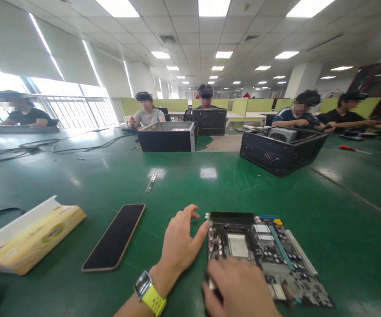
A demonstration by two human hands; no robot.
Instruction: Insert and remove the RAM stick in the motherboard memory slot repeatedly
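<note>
A motherboard [296, 268] lies flat on the green table in front of me, a silvery square processor [238, 245] at its upper left. Along its far edge runs a dark strip, where the memory slots seem to be. My left hand [180, 240], with a yellow-banded watch on the wrist, is beside the far left corner, fingers apart, thumb tip at the board's edge. Over the near left part of the board is my right hand [239, 286], fingers bent down and blurred. Whether they grip anything is hidden. A loose memory stick [151, 182] lies farther off.
A phone [114, 237] and a yellow tissue pack [42, 237] lie to the left. Across the table stand open computer cases [167, 140], [276, 152] and a dark upright case [209, 122]. A screwdriver [349, 149] and cables [88, 147] lie farther off. Several people sit around.
</note>
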